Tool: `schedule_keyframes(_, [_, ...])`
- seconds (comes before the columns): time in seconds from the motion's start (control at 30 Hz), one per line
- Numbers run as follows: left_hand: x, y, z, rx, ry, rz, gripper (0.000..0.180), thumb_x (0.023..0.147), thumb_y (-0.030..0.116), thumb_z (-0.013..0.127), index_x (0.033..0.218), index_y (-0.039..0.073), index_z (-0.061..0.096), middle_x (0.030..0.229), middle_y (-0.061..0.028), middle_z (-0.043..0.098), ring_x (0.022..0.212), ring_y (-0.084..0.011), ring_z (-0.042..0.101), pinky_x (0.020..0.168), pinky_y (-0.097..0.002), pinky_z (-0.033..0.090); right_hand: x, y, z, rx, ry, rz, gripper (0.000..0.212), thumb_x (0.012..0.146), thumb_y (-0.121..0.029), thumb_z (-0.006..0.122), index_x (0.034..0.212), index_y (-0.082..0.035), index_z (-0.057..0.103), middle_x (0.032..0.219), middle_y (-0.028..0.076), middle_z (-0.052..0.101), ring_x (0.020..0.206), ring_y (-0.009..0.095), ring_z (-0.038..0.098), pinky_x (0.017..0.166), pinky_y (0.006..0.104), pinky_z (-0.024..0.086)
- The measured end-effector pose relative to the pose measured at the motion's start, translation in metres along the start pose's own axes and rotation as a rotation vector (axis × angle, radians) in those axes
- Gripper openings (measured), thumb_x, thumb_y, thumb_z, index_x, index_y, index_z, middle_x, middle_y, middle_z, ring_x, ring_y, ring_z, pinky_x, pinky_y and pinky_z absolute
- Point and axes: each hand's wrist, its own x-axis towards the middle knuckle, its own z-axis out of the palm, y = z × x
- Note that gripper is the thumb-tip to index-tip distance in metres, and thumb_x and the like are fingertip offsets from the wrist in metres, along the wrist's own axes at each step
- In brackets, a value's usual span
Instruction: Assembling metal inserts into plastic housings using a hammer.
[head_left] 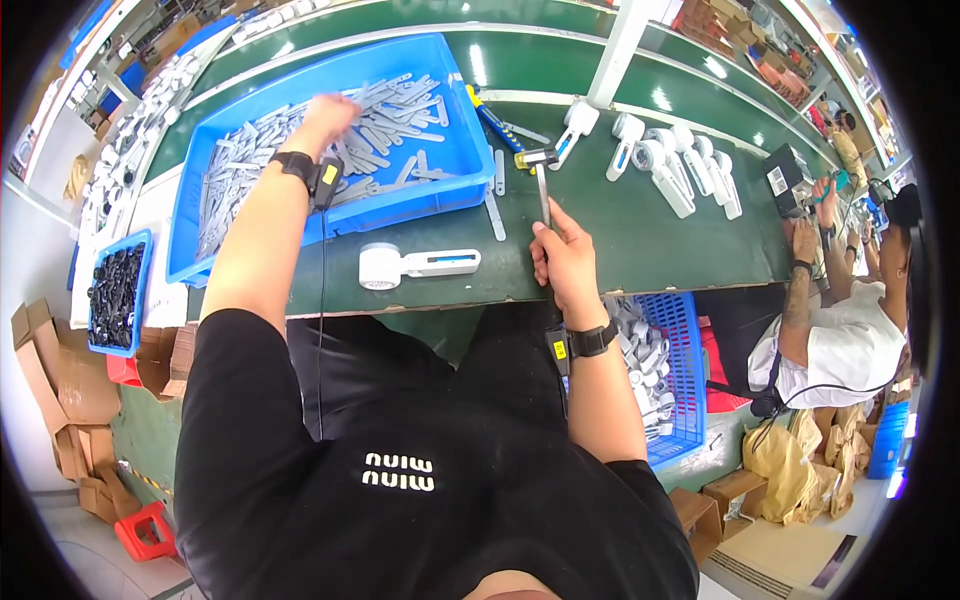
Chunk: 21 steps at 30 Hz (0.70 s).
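Observation:
My left hand (328,122) is over a large blue bin (410,205) of loose grey plastic strips (385,130). Its fingers are smeared by motion, so whether they grip a strip is unclear. My right hand (568,260) is closed around the handle of a small hammer (543,185) with a yellow face, held head up above the green table. Between my arms, near the table's front edge, a white handheld-fan-shaped housing (382,267) lies with its handle pointing right. A few grey strips (494,215) lie on the table beside the bin.
Several white housings (668,185) lie at the right back, near a yellow-and-black tool (492,115). A blue tray of black parts (150,290) sits at the left. Below the table's right side stands a blue basket (685,370) of white parts. Another person (835,335) works at the far right.

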Motion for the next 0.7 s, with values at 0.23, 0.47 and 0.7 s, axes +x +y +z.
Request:
schedule_keyframes(0.23, [-0.162, 0.067, -0.018, -0.997, -0.363, 0.273, 0.015, 0.1, 0.012, 0.075, 0.107, -0.002, 0.073, 0.106, -0.0144, 0.078, 0.099, -0.0258, 0.078, 0.091, -0.0378, 0.063, -0.009, 0.003, 0.003, -0.184, -0.031, -0.004, 0.041, 0.104, -0.019, 0.078, 0.137, 0.004, 0.069, 0.07, 0.001, 0.063, 0.048, 0.006, 0.047, 0.042, 0.025, 0.038])
schedule_keyframes(0.47, [-0.306, 0.053, 0.055, -0.778, -0.155, 0.626, 0.009, 0.089, 0.003, 0.089, 0.093, 0.002, 0.081, 0.103, -0.0061, 0.076, 0.098, -0.0145, 0.071, 0.085, -0.0318, 0.057, -0.055, -0.014, 0.069, 0.27, -0.314, -0.057, 0.018, 0.11, -0.014, 0.071, 0.117, 0.003, 0.073, 0.088, 0.011, 0.078, 0.046, 0.004, 0.047, 0.042, 0.0228, 0.037])
schedule_keyframes(0.7, [-0.322, 0.027, 0.06, -0.281, 0.114, 0.663, 0.029, 0.081, 0.014, 0.094, 0.104, 0.004, 0.078, 0.107, -0.009, 0.074, 0.106, -0.0281, 0.07, 0.092, -0.041, 0.054, -0.048, 0.003, 0.075, -0.235, -0.1, -0.285, 0.016, 0.106, -0.016, 0.079, 0.103, -0.001, 0.078, 0.08, 0.001, 0.074, 0.066, 0.005, 0.063, 0.061, 0.0249, 0.049])
